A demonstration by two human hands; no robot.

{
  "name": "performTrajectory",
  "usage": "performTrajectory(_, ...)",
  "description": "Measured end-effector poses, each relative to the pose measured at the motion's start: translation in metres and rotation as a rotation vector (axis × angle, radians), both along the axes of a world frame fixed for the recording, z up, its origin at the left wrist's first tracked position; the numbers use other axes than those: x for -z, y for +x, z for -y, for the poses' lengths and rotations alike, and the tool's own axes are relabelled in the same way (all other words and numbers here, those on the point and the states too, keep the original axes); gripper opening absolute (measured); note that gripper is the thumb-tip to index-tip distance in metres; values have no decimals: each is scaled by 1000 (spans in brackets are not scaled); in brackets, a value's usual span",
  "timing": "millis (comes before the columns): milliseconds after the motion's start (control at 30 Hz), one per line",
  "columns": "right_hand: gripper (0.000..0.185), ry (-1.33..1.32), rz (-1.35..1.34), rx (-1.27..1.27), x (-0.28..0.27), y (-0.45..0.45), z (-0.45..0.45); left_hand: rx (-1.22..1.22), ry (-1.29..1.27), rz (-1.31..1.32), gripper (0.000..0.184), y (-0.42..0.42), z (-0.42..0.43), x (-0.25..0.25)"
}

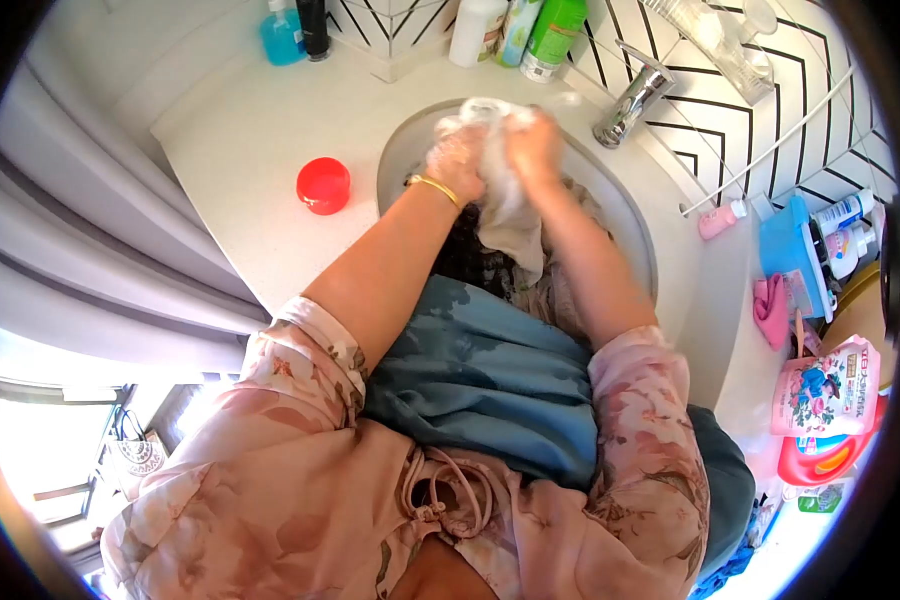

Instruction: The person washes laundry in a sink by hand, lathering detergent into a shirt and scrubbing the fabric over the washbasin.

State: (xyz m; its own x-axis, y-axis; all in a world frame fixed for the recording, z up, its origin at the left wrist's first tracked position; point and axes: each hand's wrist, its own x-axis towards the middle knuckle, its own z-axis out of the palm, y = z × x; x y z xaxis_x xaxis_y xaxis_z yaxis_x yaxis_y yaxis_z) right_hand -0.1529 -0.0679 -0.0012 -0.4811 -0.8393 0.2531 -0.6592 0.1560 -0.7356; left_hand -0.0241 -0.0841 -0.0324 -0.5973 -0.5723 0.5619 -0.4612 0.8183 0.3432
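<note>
My left hand, with a gold bangle at the wrist, is closed on a pale wet cloth over the sink. Closed on the same cloth beside it is my right hand, somewhat blurred by motion. White suds cover the cloth's upper part and both hands. The cloth's lower end hangs down between my forearms. Below it in the basin lies more wet fabric, some beige and some very dark; my arms and a blue apron hide part of it.
A red cup-like container stands on the white counter at left. Behind the sink are a chrome faucet, a green bottle and a blue bottle. At right sit a pink bottle, a blue basket and a pink pouch.
</note>
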Motion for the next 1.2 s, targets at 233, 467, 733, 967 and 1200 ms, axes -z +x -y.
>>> performTrajectory(233,23,-254,-140,-287,-4,26,-42,612,1948,-1276,27,-18,25,10)
performTrajectory(467,35,130,79,-82,-9,-2,-13,143,1332,-805,35,-9,-9,-21)
performTrajectory(733,43,568,-590,-308,44,7,-45,53,1472,-935,47,-33,41,47)
performTrajectory(967,34,391,305,-91,78,-28,18,-191,1801,-1170,50,-16,-9,-38)
performTrajectory(1200,28,-354,-401,-422,-18,50,-58,84,404,249,34,-2,18,-9)
